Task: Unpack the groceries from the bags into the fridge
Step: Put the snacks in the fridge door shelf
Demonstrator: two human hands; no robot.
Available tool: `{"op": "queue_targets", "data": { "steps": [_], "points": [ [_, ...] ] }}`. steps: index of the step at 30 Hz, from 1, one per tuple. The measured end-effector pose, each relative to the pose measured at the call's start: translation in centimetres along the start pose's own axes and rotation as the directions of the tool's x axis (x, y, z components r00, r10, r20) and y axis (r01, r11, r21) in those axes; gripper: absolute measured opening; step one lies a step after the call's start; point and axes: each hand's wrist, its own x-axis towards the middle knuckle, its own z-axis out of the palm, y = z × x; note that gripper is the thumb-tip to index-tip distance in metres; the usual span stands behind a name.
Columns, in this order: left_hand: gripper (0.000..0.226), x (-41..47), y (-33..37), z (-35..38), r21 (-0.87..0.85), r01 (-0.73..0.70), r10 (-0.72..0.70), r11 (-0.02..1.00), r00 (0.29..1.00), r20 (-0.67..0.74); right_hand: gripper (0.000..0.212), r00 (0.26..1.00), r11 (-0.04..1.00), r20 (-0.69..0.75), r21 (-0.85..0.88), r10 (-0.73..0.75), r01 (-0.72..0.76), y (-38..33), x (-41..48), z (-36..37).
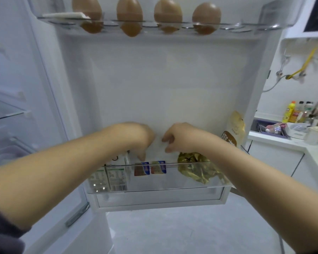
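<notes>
The fridge door's lower clear bin [191, 187] is in front of me. Both my hands are over its middle. My left hand [136, 138] curls down, a finger reaching the top of a white pack [159, 145] with a red-blue label [141, 169] and a green-blue label [158, 167]. My right hand [180, 138] pinches the same pack's other side with thumb and curled fingers. Two milk cartons [116, 176] stand at the bin's left. A crumpled gold bag [194, 167] and a beige pouch [234, 129] are at its right.
Several brown eggs [129, 15] sit in the door's top tray [264, 24]. Glass shelves [6, 112] of the fridge interior are at the left. A white counter [282, 140] with bottles [290, 111] and containers is at the right. Grey floor lies below.
</notes>
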Motion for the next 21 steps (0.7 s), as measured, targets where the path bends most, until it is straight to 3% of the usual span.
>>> {"op": "queue_targets", "data": {
  "steps": [3, 5, 8, 10, 14, 21],
  "points": [
    [0.05, -2.7, 0.1, -0.5, -0.122, 0.033, -0.057, 0.992, 0.979, -0.195, 0.045, 0.969, 0.994, -0.248, 0.102, -0.013, 0.04, 1.0, -2.9, -0.4],
    [0.051, -4.5, 1.1, -0.4, -0.237, 0.059, -0.14, 0.97, 0.93, -0.34, 0.044, 0.912, 0.993, -0.41, 0.087, -0.032, 0.074, 2.0, -5.1, -0.3],
    [0.062, -6.7, 4.2, 0.1, -0.254, 0.109, -0.247, 0.961, 0.75, -0.614, 0.05, 0.791, 0.998, -0.61, -0.065, -0.044, 0.006, 4.3, -8.6, 0.5],
    [0.079, -7.6, 7.4, 0.2, -0.28, 0.128, -0.296, 0.951, 0.639, -0.71, 0.058, 0.681, 0.99, -0.73, -0.132, -0.06, -0.055, 6.4, -11.1, 1.3],
    [0.101, -7.4, 15.5, -0.4, -0.328, 0.091, -0.322, 0.94, 0.551, -0.77, 0.08, 0.603, 0.956, -0.798, -0.181, -0.006, -0.231, 11.7, -17.3, 3.0],
    [0.115, -7.2, 32.8, -2.0, -0.298, -0.24, -0.174, 0.924, 0.431, -0.885, 0.098, 0.53, 0.847, -0.823, -0.121, 0.206, -0.518, 21.9, -31.2, 6.9]
  ]
}}
